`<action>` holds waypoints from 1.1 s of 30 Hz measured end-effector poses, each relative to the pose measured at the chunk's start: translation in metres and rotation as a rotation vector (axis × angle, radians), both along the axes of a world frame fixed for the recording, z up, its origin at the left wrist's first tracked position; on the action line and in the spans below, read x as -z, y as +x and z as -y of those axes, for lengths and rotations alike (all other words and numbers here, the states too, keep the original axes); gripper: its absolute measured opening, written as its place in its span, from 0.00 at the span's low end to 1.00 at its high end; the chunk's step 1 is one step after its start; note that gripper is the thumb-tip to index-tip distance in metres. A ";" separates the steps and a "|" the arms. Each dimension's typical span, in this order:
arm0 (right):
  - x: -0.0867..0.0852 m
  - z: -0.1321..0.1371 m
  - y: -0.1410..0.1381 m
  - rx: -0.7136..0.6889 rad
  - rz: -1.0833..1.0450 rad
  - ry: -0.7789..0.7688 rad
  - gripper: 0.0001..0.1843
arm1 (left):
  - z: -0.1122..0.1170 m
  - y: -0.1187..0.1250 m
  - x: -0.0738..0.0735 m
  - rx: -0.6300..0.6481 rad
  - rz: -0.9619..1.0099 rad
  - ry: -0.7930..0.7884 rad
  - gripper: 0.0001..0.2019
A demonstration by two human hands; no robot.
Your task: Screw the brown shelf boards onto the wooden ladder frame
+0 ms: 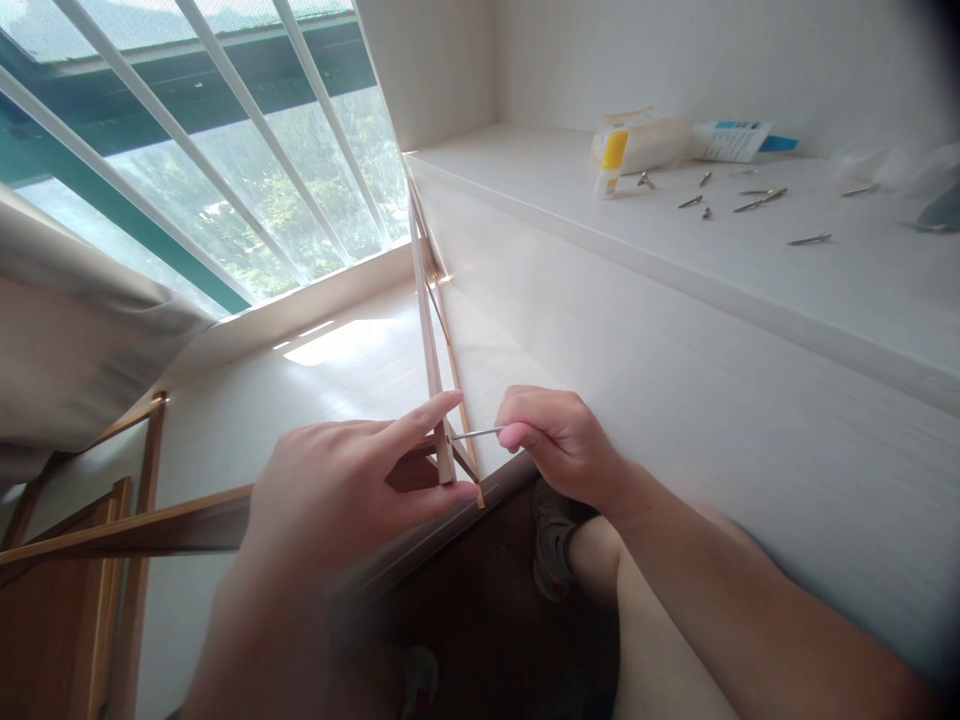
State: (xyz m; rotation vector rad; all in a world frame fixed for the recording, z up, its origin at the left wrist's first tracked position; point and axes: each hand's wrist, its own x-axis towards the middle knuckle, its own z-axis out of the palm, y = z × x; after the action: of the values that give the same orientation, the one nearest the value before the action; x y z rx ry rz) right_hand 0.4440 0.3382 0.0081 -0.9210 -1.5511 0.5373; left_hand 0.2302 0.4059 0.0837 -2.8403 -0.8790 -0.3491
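My left hand [352,480] grips a narrow wooden bar [445,462] between the thumb and fingers, near the bar's lower end. The bar belongs to a slim brown wooden frame that stretches away toward the window. My right hand [559,440] is closed in a fist around a thin metal driver rod [478,433]. Its tip meets the side of the bar, right between my left thumb and fingers. The grip end of the rod is hidden inside my fist, so I cannot tell its kind.
On the white ledge [720,270] at the right lie several screws [761,200], a yellow-capped tube [612,160], a white-and-blue tube [731,141] and a clear plastic bag [885,165]. More wooden frame parts [150,470] stand at the left. A barred window [225,130] and curtain [75,330] are beyond.
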 end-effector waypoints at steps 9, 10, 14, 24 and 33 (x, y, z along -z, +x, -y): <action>0.005 -0.003 -0.001 -0.023 0.018 -0.066 0.20 | 0.000 0.001 0.000 -0.003 -0.004 0.009 0.31; 0.005 -0.003 0.000 -0.026 0.018 -0.069 0.20 | 0.000 0.001 -0.001 -0.001 -0.002 0.005 0.31; 0.005 -0.003 0.000 -0.045 0.011 -0.075 0.21 | 0.000 0.002 -0.001 0.003 0.008 -0.002 0.30; 0.007 -0.009 0.004 -0.037 0.079 0.005 0.20 | -0.002 -0.003 0.002 0.017 -0.026 0.001 0.32; 0.000 -0.008 -0.001 -0.017 0.048 -0.018 0.23 | -0.001 -0.001 0.000 0.001 -0.029 -0.010 0.32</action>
State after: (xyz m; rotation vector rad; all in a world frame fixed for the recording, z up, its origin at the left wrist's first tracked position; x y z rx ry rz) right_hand 0.4433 0.3462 0.0077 -0.9419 -1.6009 0.5453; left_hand 0.2288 0.4072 0.0837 -2.8475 -0.8768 -0.3036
